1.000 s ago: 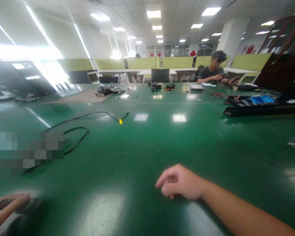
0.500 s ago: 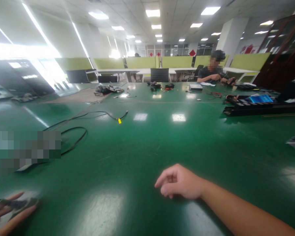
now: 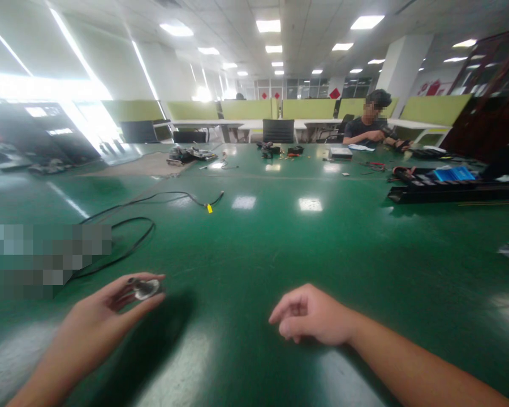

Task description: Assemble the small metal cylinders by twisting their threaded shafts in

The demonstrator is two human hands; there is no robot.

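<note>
My left hand (image 3: 114, 305) is closed on a small round metal part (image 3: 147, 289), pinched at its rim between thumb and fingers. A dark, short stem sticks out of the part towards the palm; its exact kind is not clear. The hand hovers over the green table (image 3: 237, 249), casting a shadow to its right. My right hand (image 3: 311, 314) rests at the table's near middle, fingers loosely curled, thumb and forefinger apart. Nothing shows in it.
A black cable (image 3: 152, 223) with a yellow tag (image 3: 209, 208) lies on the left, beside a blurred-out patch. A long black rail (image 3: 441, 193) and a blue packet (image 3: 453, 172) lie at the right. Across the table sits a person (image 3: 367, 127) handling a dark object.
My left hand has come in from the lower left corner, moving right and up with the metal part in it. My right hand has stayed nearly still; the view has shifted slightly.
</note>
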